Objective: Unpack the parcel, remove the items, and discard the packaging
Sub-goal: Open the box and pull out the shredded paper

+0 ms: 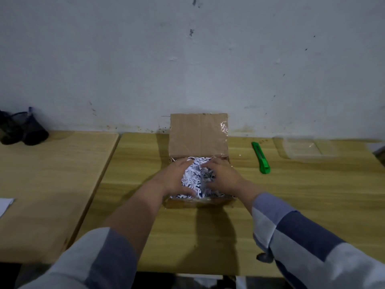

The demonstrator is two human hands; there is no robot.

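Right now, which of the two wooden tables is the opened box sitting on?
The right-hand table, which also carries the green utility knife. The cardboard box stands there; the left table holds dark pouches.
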